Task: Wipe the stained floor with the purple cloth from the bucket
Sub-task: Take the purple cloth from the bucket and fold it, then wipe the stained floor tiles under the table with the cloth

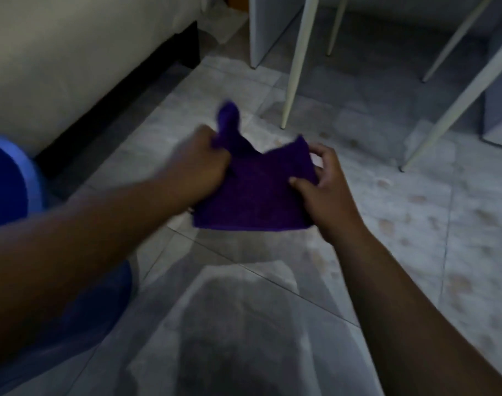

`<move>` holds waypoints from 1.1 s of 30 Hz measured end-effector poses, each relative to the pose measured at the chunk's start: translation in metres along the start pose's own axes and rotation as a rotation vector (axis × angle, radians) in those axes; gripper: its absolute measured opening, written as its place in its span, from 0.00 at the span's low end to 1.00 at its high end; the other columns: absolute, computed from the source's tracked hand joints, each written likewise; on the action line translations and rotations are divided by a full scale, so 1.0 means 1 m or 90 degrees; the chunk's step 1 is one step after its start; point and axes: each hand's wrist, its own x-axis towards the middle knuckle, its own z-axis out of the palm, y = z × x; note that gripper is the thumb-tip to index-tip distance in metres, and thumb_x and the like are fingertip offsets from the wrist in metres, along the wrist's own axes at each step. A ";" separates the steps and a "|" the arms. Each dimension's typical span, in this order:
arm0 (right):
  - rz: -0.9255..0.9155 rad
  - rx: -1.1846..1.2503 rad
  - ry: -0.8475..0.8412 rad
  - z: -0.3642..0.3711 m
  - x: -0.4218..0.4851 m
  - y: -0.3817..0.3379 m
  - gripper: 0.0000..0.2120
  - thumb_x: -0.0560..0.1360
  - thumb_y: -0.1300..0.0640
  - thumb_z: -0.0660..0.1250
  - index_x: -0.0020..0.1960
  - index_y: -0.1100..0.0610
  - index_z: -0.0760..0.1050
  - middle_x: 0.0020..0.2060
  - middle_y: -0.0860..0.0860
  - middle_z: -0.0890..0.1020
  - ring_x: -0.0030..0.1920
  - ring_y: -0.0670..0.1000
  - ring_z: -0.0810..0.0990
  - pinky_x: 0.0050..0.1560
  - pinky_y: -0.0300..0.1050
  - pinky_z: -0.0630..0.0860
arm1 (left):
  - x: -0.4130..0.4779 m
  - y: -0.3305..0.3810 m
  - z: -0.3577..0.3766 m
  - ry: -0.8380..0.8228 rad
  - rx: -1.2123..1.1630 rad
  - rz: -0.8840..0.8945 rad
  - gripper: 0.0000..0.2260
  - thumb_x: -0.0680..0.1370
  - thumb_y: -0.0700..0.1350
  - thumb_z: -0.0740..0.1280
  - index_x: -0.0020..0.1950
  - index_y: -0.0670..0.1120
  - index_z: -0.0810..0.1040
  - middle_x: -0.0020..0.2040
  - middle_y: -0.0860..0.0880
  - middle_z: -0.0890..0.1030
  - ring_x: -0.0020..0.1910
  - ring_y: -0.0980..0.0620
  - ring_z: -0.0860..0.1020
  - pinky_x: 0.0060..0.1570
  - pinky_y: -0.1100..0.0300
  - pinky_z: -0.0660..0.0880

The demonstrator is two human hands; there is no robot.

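The purple cloth (pixel 255 192) hangs in the air above the tiled floor, held between both hands. My left hand (pixel 198 164) grips its left edge in a fist, with one corner of the cloth sticking up behind the knuckles. My right hand (pixel 327 190) pinches the right edge between thumb and fingers. Brownish stains (pixel 387 224) spot the pale tiles to the right of the cloth and further right. The blue bucket (pixel 15 178) stands at the left edge, partly hidden behind my left forearm.
A pale sofa or bed (pixel 58 58) with a dark base runs along the upper left. Thin white chair or table legs (pixel 295 61) stand on the floor beyond the cloth, with grey cabinet panels (pixel 267 27) behind. A dark shadow covers the near floor.
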 end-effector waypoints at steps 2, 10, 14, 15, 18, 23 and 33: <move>0.012 -0.175 0.028 -0.036 -0.007 0.039 0.35 0.77 0.65 0.64 0.76 0.41 0.57 0.51 0.45 0.83 0.47 0.46 0.84 0.47 0.42 0.80 | 0.006 -0.023 0.056 -0.089 0.140 0.072 0.10 0.80 0.45 0.62 0.59 0.42 0.70 0.50 0.39 0.79 0.47 0.40 0.79 0.42 0.55 0.70; 0.019 -0.787 0.070 -0.093 -0.072 0.188 0.24 0.76 0.53 0.64 0.71 0.57 0.72 0.45 0.60 0.83 0.40 0.62 0.81 0.34 0.47 0.73 | -0.031 -0.130 0.205 -0.112 0.287 0.002 0.09 0.83 0.46 0.55 0.58 0.43 0.69 0.51 0.40 0.81 0.48 0.39 0.81 0.42 0.51 0.74; -0.168 -0.848 0.162 -0.085 -0.063 0.184 0.21 0.73 0.47 0.68 0.60 0.59 0.79 0.53 0.61 0.81 0.54 0.65 0.77 0.51 0.57 0.74 | -0.038 -0.176 0.209 0.036 0.317 0.130 0.15 0.81 0.50 0.54 0.47 0.43 0.75 0.33 0.44 0.79 0.28 0.42 0.78 0.25 0.56 0.71; -0.242 -0.844 0.100 -0.077 -0.054 0.183 0.21 0.73 0.47 0.69 0.61 0.58 0.79 0.57 0.60 0.80 0.60 0.65 0.77 0.56 0.59 0.73 | -0.037 -0.185 0.205 0.072 0.328 0.144 0.15 0.80 0.51 0.55 0.45 0.44 0.75 0.34 0.45 0.78 0.29 0.43 0.78 0.25 0.55 0.73; -0.335 -0.894 -0.222 -0.044 -0.026 0.188 0.28 0.75 0.40 0.64 0.71 0.51 0.71 0.74 0.56 0.70 0.76 0.62 0.64 0.71 0.61 0.66 | -0.033 -0.200 0.198 0.094 0.389 0.147 0.11 0.77 0.51 0.59 0.50 0.46 0.76 0.48 0.45 0.79 0.47 0.44 0.77 0.43 0.51 0.75; -0.351 -0.933 -0.461 -0.056 -0.006 0.222 0.31 0.80 0.34 0.48 0.80 0.44 0.51 0.81 0.47 0.50 0.81 0.55 0.44 0.79 0.62 0.45 | -0.024 -0.212 0.197 0.076 0.388 0.162 0.18 0.79 0.54 0.61 0.65 0.46 0.73 0.76 0.43 0.67 0.76 0.41 0.64 0.69 0.43 0.65; -0.057 -0.932 -0.110 -0.106 0.063 0.207 0.35 0.77 0.31 0.38 0.81 0.45 0.43 0.81 0.50 0.46 0.81 0.57 0.42 0.78 0.66 0.42 | -0.021 -0.214 0.206 0.041 0.465 0.131 0.32 0.80 0.61 0.50 0.79 0.44 0.61 0.81 0.43 0.57 0.80 0.41 0.53 0.76 0.37 0.52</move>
